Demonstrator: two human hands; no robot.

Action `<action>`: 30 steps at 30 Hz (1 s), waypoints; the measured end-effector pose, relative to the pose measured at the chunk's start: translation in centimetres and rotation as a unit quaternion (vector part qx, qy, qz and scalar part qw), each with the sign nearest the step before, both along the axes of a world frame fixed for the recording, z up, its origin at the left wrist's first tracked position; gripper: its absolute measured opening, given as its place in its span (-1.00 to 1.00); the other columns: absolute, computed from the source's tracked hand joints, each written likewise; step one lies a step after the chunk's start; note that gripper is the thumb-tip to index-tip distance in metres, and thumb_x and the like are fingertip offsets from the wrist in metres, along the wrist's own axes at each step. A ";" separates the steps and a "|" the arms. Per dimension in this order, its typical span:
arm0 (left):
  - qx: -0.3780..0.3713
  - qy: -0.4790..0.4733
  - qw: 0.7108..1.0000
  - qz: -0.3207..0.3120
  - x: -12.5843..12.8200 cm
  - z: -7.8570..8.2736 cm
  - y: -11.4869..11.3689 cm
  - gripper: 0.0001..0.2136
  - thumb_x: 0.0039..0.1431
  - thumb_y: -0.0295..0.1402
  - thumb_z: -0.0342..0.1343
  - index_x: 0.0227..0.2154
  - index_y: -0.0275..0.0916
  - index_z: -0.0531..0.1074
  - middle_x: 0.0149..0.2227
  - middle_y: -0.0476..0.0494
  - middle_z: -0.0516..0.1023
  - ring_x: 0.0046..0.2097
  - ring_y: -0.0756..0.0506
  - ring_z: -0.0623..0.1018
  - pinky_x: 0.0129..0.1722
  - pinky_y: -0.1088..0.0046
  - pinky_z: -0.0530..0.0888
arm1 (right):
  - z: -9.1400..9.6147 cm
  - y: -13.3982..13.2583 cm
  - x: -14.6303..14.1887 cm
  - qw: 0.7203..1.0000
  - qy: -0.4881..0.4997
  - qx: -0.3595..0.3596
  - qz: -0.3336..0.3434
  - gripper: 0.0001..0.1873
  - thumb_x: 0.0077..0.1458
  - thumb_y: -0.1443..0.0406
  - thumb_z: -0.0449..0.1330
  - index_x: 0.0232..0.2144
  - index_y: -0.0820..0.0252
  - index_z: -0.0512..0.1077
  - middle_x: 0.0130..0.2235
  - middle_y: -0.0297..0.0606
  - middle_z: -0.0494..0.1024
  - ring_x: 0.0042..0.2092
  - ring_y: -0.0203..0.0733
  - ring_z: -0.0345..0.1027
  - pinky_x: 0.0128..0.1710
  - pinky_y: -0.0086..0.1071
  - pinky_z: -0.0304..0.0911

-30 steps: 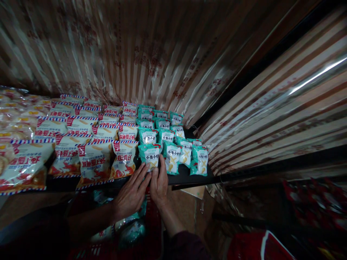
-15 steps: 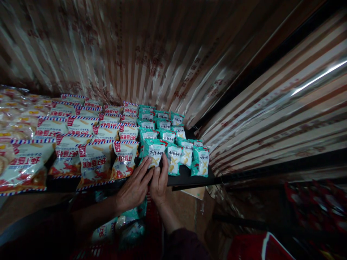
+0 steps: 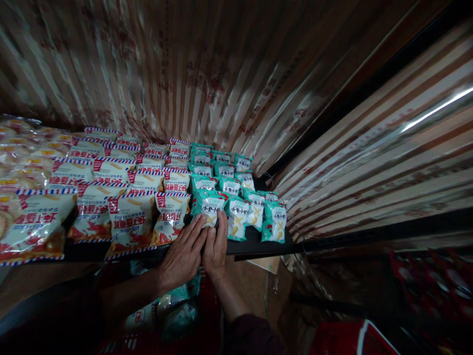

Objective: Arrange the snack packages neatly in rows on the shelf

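A small green-and-white snack bag [image 3: 210, 204] stands at the front of the shelf, tilted back against the bags behind it. My left hand [image 3: 185, 251] holds its lower left side, fingers stretched along the front. On its lower right side is my right hand [image 3: 215, 246], fingers pointing up, so the bag is held between both hands. The two thumbs nearly meet below it, and the bag's bottom edge is hidden. More green snack bags [image 3: 236, 217] stand in rows behind and to the right.
Larger white snack bags [image 3: 133, 219] with red-and-blue striped edges fill the shelf to the left, beside clear packs of round pastries [image 3: 22, 162]. Below is a red basket [image 3: 211, 305] with more bags. Striped plastic sheeting [image 3: 207, 88] covers the back and right side.
The green bag between my hands has tipped back and settled slightly lower against the row. Both hands keep nearly the same place on it.
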State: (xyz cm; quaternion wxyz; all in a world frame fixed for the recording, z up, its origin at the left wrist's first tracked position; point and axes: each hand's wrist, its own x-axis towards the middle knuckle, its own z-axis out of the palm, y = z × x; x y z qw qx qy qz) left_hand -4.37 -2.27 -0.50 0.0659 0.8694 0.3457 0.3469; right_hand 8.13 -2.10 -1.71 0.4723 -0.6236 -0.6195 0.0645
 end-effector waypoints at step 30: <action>0.032 0.006 0.999 0.032 0.1 0.1 -0.7 -0.35 0.16 -0.58 -0.16 0.33 -0.35 -0.16 0.36 -0.37 -0.09 0.36 -0.30 -0.07 0.21 0.02 0.23 | 0.6 -0.3 0.1 0.999 -0.039 0.035 -0.006 -0.49 0.32 0.27 -0.14 0.29 0.13 -0.02 0.34 -0.02 -0.01 0.35 -0.03 -0.16 0.24 0.16 -0.03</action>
